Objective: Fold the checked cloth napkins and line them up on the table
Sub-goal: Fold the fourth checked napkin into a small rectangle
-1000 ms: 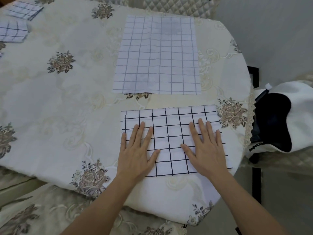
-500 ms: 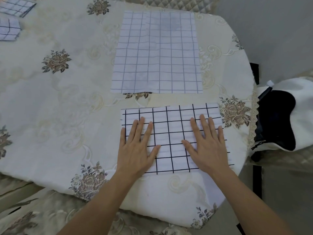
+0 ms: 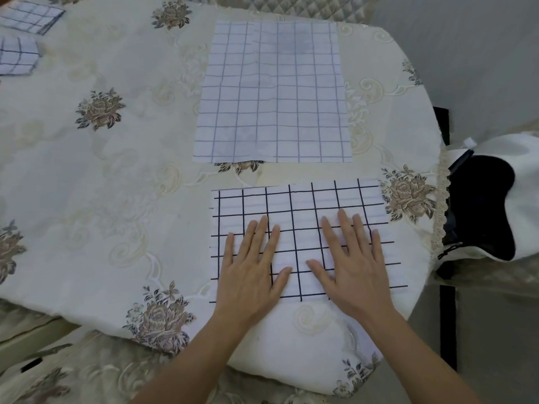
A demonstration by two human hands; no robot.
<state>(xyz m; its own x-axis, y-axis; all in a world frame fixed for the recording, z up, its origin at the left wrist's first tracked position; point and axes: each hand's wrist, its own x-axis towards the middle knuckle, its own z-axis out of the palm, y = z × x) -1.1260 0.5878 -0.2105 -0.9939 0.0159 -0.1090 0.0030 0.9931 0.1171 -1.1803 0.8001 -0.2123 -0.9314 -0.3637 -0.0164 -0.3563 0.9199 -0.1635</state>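
Observation:
A white napkin with bold black checks (image 3: 300, 205) lies folded flat near the table's front edge. My left hand (image 3: 250, 272) presses flat on its left half, fingers spread. My right hand (image 3: 353, 269) rests flat on its right half, fingers also spread. Neither hand grips the cloth. Beyond it lies a larger pale napkin with thin blue checks (image 3: 274, 91), spread out flat. Two small folded checked napkins (image 3: 32, 16) (image 3: 16, 55) sit at the far left corner.
The round table wears a cream tablecloth with flower motifs (image 3: 99, 109). A chair with a black and white bag (image 3: 490, 205) stands close off the right edge. A quilted chair back (image 3: 306, 4) is behind the table.
Both hands have slid a little closer together on the black-checked napkin. The napkin itself has stayed where it was.

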